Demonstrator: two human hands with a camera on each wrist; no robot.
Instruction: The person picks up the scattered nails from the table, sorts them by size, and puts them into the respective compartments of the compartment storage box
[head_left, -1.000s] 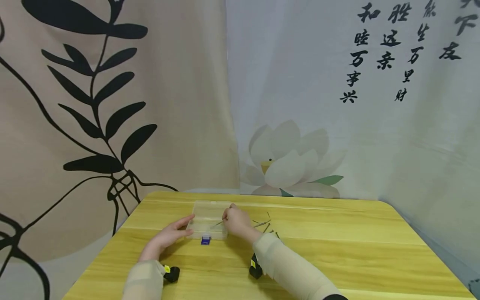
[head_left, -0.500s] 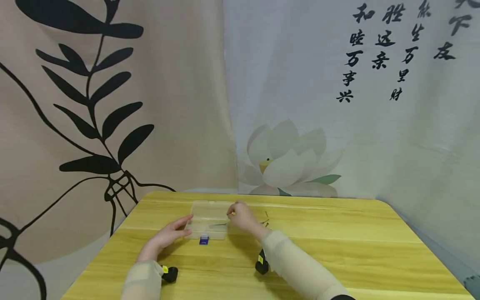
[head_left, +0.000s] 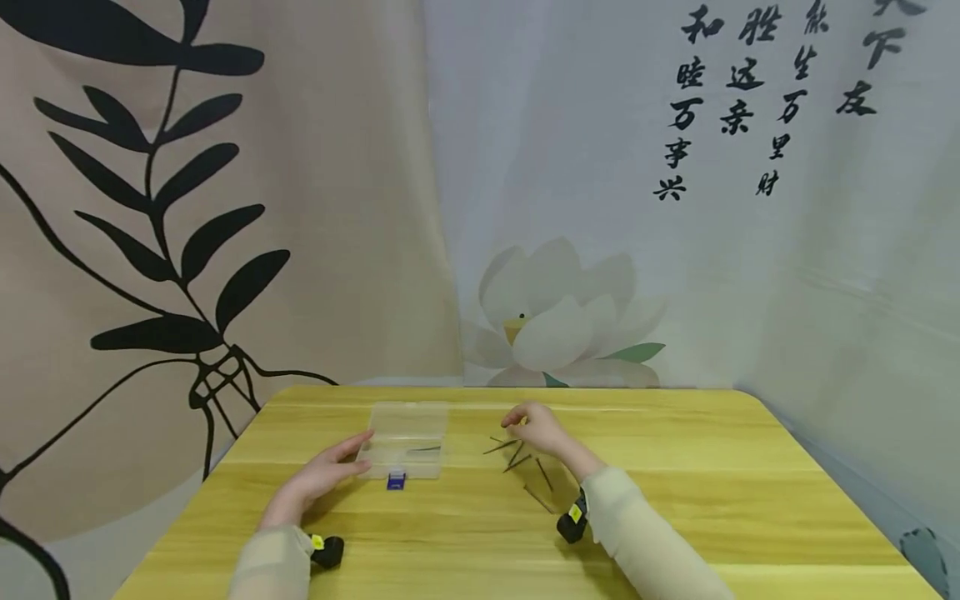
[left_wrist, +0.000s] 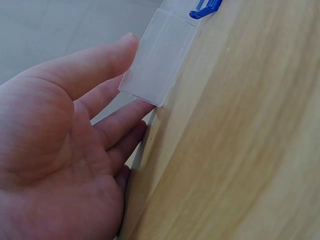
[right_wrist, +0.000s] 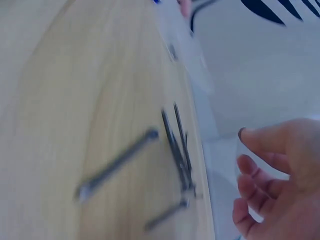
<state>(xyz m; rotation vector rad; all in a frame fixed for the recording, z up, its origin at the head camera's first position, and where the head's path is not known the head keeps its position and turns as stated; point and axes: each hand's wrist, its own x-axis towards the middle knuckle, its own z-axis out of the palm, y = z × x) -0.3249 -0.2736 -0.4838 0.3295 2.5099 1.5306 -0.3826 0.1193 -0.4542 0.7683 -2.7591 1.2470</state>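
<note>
A clear plastic box (head_left: 408,418) lies with its lid raised and a blue latch (head_left: 396,481) at its front. Inside it shows a thin metal nail (head_left: 425,449). My left hand (head_left: 321,477) rests against the box's left end. In the left wrist view its thumb lies at the rim and straight fingers reach behind the corner. My right hand (head_left: 542,429) hovers at the loose nails (head_left: 538,498) on the table. Its fingers (right_wrist: 257,192) are loosely bent, with a gap to the thumb and nothing between. Several nails (right_wrist: 117,164) show blurred in the right wrist view, pointing various ways.
The wooden table (head_left: 420,550) ends at its back edge just behind the box and the nails. A printed curtain (head_left: 360,208) hangs close behind it. Black wrist cameras (head_left: 572,521) sit at both cuffs.
My right hand has let go of the nail in the box and moved right to the loose nails. The left hand stays at the box. The head view has shifted slightly right.
</note>
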